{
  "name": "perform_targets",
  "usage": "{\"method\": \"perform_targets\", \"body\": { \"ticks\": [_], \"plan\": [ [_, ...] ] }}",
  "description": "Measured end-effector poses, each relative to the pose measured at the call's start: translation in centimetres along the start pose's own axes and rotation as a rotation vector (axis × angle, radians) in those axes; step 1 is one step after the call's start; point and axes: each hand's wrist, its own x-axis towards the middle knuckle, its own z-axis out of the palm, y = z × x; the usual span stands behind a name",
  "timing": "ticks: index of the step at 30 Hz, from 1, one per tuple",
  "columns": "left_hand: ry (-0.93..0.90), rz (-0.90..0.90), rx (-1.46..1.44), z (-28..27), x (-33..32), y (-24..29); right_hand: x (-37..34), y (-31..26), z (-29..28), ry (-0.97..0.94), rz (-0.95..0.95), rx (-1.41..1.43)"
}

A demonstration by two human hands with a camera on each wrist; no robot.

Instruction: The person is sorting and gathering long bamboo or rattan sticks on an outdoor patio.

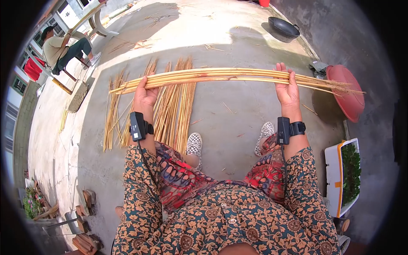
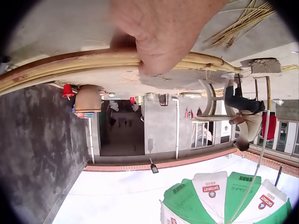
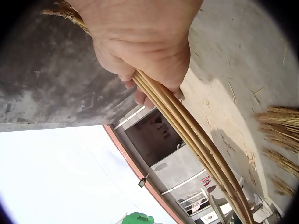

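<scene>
- Concrete ground [image 1: 229,114], part shaded and part sunlit, runs alongside a dark grey wall [image 1: 340,38].
- Nearest, both forearms reach forward, well apart, a black device strapped to each wrist.
- Left hand [image 1: 146,94] grips the stalk bundle [image 1: 212,74] near its bare ends, thumb pressed against it.
- Right hand [image 1: 288,90] holds the other side, the stalks running between thumb and fingers.
- Raised above the ground, the stalk bundle spans both hands, slightly bowed, and its feathery tips overlap the red basin [image 1: 349,95].
- Checkered shoes [image 1: 194,145] stand below, beside loose stalk piles [image 1: 170,110] partly hidden by the left arm and stalk bundle.
- At right sits a white box [image 1: 333,182] of green plants.
- Farther off are a black pan [image 1: 284,29] and a seated person [image 1: 61,49].
</scene>
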Motion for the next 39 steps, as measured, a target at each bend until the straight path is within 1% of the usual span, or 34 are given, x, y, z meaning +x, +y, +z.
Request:
{"method": "perform_targets", "body": {
  "ticks": [1,2,3,4,5,6,7,9,11,13,16,18,20,22,25,28,30,31,34,36,39],
  "plan": [
    [-0.018,-0.005,-0.004,-0.4,0.3,0.1,0.5,-0.1,-0.8,-0.082,0.027,0.005],
    [-0.011,-0.020,-0.027,-0.3,0.0,0.1,0.7,-0.2,-1.0,-0.049,0.019,0.005],
    [0.037,-0.001,-0.051,-0.1,-0.3,0.1,1.0,0.1,-0.9,-0.025,0.026,0.015],
    [0.033,0.048,-0.061,-0.7,0.0,-0.1,1.5,0.3,-1.2,-0.010,0.007,-0.030],
    [0.065,0.083,-0.046,0.3,-1.2,0.0,2.1,0.3,-1.7,0.012,0.015,-0.019],
    [0.046,0.018,-0.061,0.7,-2.1,0.3,2.3,0.3,-1.8,0.017,0.017,-0.016],
    [0.037,0.039,0.020,0.8,-2.5,0.2,2.7,0.2,-2.0,0.016,0.022,-0.020],
    [-0.075,-0.095,0.281,-1.0,-2.3,0.9,3.4,0.3,-2.0,0.029,0.012,-0.026],
    [-0.113,-0.233,0.641,1.0,-4.5,1.9,4.3,0.0,-2.4,0.044,-0.006,-0.025],
    [-0.226,-0.254,1.015,2.3,-6.2,2.0,4.8,0.0,-2.8,0.050,-0.014,-0.028],
    [-0.319,0.178,1.246,3.6,-5.5,-0.4,4.6,-0.2,-2.7,0.048,-0.010,-0.053],
    [-0.409,0.600,1.360,5.3,-7.5,-1.7,3.8,0.5,-1.8,0.044,0.026,-0.069],
    [-0.633,1.015,1.576,5.5,-7.2,-4.0,2.8,1.5,-0.5,0.064,0.043,-0.074],
    [-0.731,1.153,1.768,6.3,-8.7,-5.7,2.2,1.9,0.0,0.075,0.063,-0.082],
    [-0.806,1.260,2.033,7.1,-10.4,-6.6,2.2,2.8,0.0,0.074,0.093,-0.099],
    [-0.756,1.278,2.063,6.0,-7.8,-9.2,2.5,3.1,-0.3,0.064,0.101,-0.155],
    [-0.748,1.199,2.063,5.7,-8.3,-9.2,2.5,2.7,-0.4,0.056,0.093,-0.218],
    [-0.751,1.159,2.049,5.9,-8.3,-9.2,2.8,2.4,-0.6,0.047,0.110,-0.191],
    [-0.768,1.213,1.993,5.6,-7.9,-9.4,3.6,2.1,-1.8,0.029,0.128,-0.170],
    [-0.783,1.196,1.977,5.6,-7.3,-10.1,3.8,2.0,-2.1,-0.006,0.127,-0.189],
    [-0.776,1.211,1.983,6.0,-8.0,-9.7,4.2,1.6,-2.5,0.016,0.103,-0.149]
  ]
}}
